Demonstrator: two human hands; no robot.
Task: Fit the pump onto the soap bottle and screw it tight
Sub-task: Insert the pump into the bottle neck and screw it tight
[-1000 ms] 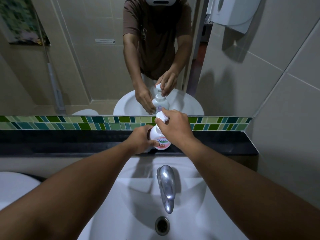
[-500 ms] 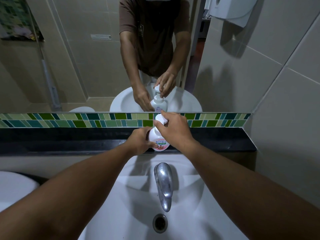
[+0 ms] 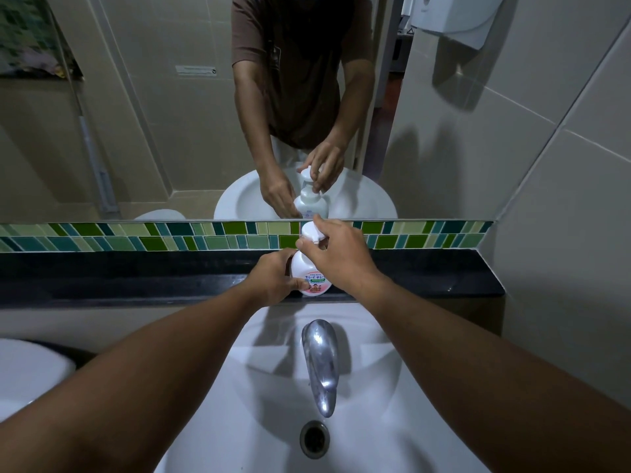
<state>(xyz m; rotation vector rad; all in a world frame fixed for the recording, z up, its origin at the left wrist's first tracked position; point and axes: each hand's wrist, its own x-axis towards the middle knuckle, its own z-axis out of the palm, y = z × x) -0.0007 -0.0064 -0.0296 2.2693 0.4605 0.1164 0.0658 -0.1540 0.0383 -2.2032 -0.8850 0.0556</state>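
Note:
A white soap bottle with a pink and green label stands upright on the black ledge behind the basin. My left hand wraps around its lower left side. The white pump sits on top of the bottle, its head pointing left. My right hand grips the pump's collar from the right, fingers pinched around the neck, which they hide. The mirror above repeats both hands and the bottle.
A white basin lies below with a chrome tap and drain. A green tile strip and mirror back the ledge. A second basin edges in at left. A tiled wall with a dispenser rises right.
My right hand has shifted slightly around the pump, fingers turned on the collar. The bottle and left hand stay in place. The camera has tilted a little.

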